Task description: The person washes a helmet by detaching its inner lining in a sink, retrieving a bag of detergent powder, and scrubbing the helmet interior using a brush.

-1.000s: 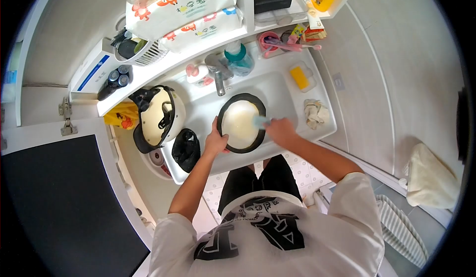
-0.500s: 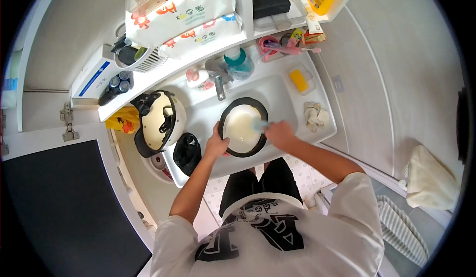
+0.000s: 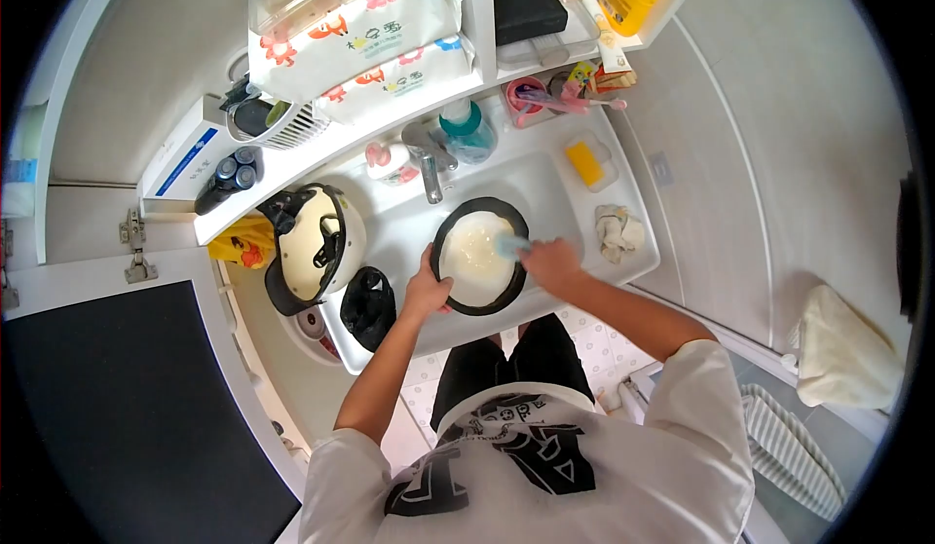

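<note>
A round, bowl-like thing (image 3: 472,263) with a thick black rim and a wet, cream-white inside is over the sink basin; its exact kind is unclear. My left hand (image 3: 427,289) grips its left rim, thumb over the edge and fingers mostly hidden beneath. At the right side, my right hand (image 3: 553,264) is closed around a pale-blue brush (image 3: 509,246), whose head lies against the inside wall. Small pale specks dot the inner surface. A cream helmet (image 3: 310,244) with black trim and straps rests left of the basin, beside a black fabric bundle (image 3: 369,307).
The faucet (image 3: 431,179) juts over the white sink (image 3: 555,184) just behind the bowl-like thing. Bottles, including a teal one (image 3: 469,135), line the back ledge. A yellow sponge (image 3: 584,163) and crumpled cloth (image 3: 618,231) sit at right. An open cabinet door (image 3: 136,398) stands at left.
The bowl-like thing has shifted slightly towards me, and more pale specks show inside it. My right hand and the brush have moved only a little; my left hand keeps its grip.
</note>
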